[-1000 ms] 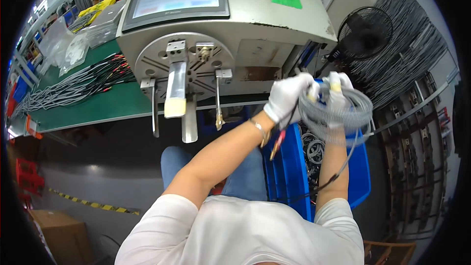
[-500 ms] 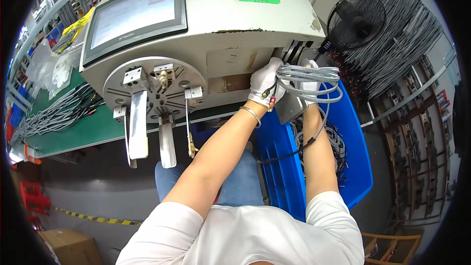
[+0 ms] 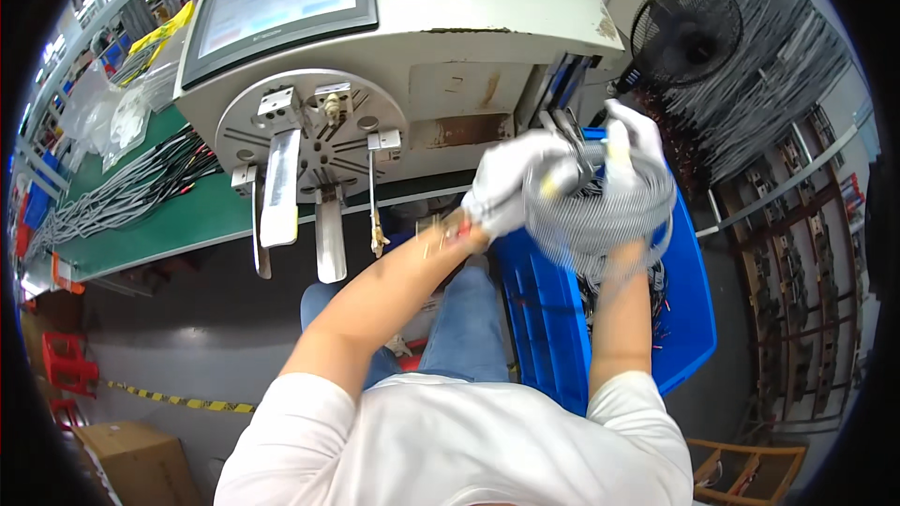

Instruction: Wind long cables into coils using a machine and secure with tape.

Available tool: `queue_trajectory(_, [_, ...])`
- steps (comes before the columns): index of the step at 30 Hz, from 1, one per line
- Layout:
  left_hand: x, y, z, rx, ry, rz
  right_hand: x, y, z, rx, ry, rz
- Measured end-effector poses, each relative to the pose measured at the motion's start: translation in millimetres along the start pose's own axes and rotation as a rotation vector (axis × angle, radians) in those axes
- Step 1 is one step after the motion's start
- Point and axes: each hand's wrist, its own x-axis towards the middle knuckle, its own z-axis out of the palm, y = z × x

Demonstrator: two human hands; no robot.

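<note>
Left hand: the white-gloved left hand [image 3: 511, 183] has its fingers curled closed around the upper-left part of the coil.
Right hand: the white-gloved right hand [image 3: 633, 145] is at the coil's upper right, fingers partly bent; blur hides whether they grip.
Coil: the grey ribbed cable coil [image 3: 600, 215] hangs between the hands, smeared by motion, in front of the right wrist and above the bin.
Bin: the deep blue plastic bin [image 3: 692, 305] lies under the right forearm, its right wall standing out beyond that arm; cables lie inside.
Machine edge: the cream metal machine [image 3: 450, 9] stands just beyond the hands.
Disc: the round slotted steel disc [image 3: 314, 136] juts its metal blades toward the person, a gap separating them from the left forearm.
Right side: the black round fan [image 3: 684, 33] is beyond the right hand.
Table edge: the green tabletop [image 3: 112, 234] ends well left of both hands.
</note>
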Motion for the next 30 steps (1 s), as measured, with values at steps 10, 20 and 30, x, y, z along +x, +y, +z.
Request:
queue_trajectory(10, [-121, 73, -58, -0.652, -0.130, -0.813, -50, -75, -7, -0.371, -0.909, -0.003])
queue_trajectory(20, [-145, 76, -84, -0.547, 0.081, -0.925, -78, -86, -3, 0.113, -1.083, 0.754])
queue_trajectory(30, [-119, 73, -120, -0.143, -0.553, -1.050, -91, -73, -6, 0.668, -1.392, 1.230])
